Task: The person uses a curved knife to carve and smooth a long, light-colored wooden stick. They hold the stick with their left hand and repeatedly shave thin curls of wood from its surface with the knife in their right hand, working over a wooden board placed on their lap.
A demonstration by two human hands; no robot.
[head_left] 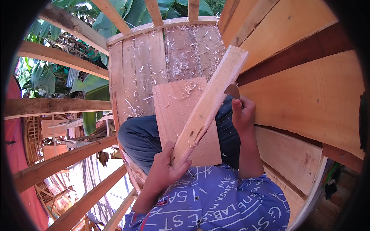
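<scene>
A long pale wooden bar (210, 102) slants upward from lower left to upper right in front of me. My left hand (165, 169) is closed around its lower end. The bar has dark holes and a rough, splintered patch partway along it. My right hand (244, 115) is closed on a dark blade with a rounded edge (232, 91), which sits at the bar's right side; any handle is hidden in the fist. Under the bar, a flat rectangular wooden board (175, 107) lies across my lap, with curled shavings on its upper part.
I sit on a plank floor (142, 65) strewn with wood shavings. Wide wooden boards (300, 86) line the right side close to my right arm. Open wooden slats (61, 107) stand on the left, with banana-like leaves (42, 81) and a wooden structure beyond.
</scene>
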